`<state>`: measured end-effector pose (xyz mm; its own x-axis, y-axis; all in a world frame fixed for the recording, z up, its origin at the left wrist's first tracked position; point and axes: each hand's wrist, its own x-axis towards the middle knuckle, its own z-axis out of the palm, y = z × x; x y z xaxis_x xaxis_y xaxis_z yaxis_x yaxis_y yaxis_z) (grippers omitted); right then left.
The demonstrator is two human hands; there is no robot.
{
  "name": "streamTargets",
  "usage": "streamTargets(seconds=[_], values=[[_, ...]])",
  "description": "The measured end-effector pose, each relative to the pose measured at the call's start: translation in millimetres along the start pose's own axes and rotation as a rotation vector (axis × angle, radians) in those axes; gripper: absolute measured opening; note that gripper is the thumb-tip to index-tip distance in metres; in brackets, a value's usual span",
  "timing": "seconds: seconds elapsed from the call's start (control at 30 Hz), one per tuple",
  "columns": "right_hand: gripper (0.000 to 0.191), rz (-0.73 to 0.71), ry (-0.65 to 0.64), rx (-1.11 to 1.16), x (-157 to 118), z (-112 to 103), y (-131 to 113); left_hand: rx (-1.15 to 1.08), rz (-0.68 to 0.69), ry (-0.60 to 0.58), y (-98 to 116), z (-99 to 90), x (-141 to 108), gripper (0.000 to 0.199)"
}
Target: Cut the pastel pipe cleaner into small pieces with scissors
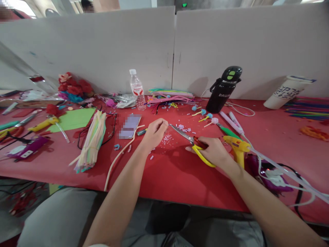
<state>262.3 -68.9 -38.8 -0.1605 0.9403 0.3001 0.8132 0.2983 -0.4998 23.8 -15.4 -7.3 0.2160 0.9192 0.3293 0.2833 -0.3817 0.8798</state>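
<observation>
My right hand (212,149) grips a pair of scissors (181,132) with yellow and dark red handles. The blades point left and look almost closed, their tip near the fingertips of my left hand (155,132). Those fingertips are pinched together; whatever lies between them is too small to make out. On the red tabletop (164,181) under the blades are short lilac cut pieces (183,128) and a scatter of tiny pale bits (168,138). A long cream pipe cleaner (117,159) lies left of my left forearm.
A bundle of pastel pipe cleaners (92,142) and a phone (130,126) lie to the left. Rightward are a yellow glue gun (238,147), a black bottle (222,92) and small pipe-cleaner flowers (208,116). A water bottle (137,90) stands before the white partition (102,48).
</observation>
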Motion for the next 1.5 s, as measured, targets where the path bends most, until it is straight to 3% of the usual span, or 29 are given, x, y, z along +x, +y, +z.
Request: streamTargets(seconds=[1.5], values=[[0.054,0.031,-0.009,0.042,-0.3,-1.3,0.4,-0.061,0.026,-0.023,-2.6,-1.6,-0.3,0.028]])
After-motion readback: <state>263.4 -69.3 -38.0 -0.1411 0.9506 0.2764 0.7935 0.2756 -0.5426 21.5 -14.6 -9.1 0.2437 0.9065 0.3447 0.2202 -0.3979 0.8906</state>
